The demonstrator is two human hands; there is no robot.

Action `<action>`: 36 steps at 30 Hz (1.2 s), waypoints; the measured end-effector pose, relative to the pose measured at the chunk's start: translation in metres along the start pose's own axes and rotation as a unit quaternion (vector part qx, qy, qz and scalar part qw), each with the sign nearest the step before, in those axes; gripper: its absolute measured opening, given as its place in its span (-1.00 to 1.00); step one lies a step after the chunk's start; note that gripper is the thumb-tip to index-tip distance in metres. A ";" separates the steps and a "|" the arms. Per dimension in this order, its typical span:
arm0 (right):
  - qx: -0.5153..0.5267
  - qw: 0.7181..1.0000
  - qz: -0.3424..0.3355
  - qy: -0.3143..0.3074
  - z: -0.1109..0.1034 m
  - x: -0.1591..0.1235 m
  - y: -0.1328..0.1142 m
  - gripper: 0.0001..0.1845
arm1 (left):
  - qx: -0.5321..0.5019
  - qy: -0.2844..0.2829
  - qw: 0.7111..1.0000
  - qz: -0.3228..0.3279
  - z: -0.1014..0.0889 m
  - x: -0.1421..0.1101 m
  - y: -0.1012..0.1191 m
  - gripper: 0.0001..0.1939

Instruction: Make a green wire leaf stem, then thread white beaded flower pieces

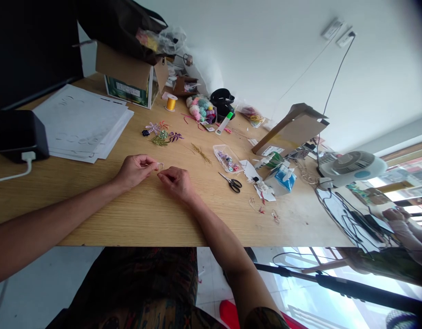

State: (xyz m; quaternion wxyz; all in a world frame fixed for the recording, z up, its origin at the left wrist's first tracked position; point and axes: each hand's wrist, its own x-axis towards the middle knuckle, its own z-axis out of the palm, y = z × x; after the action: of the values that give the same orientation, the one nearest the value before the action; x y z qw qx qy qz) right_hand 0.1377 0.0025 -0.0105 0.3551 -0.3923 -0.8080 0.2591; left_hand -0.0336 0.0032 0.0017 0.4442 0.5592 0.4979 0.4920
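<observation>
Fine wire loop (160,166) sits pinched in the fingertips of the left hand (136,170), the right hand (175,183) pressed together at its edge, this shaping calling for steady tension

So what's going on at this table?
A person is pinching a small pale wire loop between their left hand and right hand, over a light wooden table. Just beyond lie small colourful wire flowers, a spool of gold thread, and black-handled scissors.
</observation>
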 end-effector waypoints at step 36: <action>-0.027 0.996 -0.008 0.089 -0.006 0.002 0.002 -0.76 | 0.160 -0.049 0.981 0.101 0.000 0.000 -0.009 -0.76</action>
State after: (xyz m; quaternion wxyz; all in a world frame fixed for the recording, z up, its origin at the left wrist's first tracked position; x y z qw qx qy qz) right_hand 0.1426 0.0060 -0.0079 0.4166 -0.4168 -0.7831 0.1988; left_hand -0.0345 0.0046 -0.0069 0.3209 0.6937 0.4887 0.4208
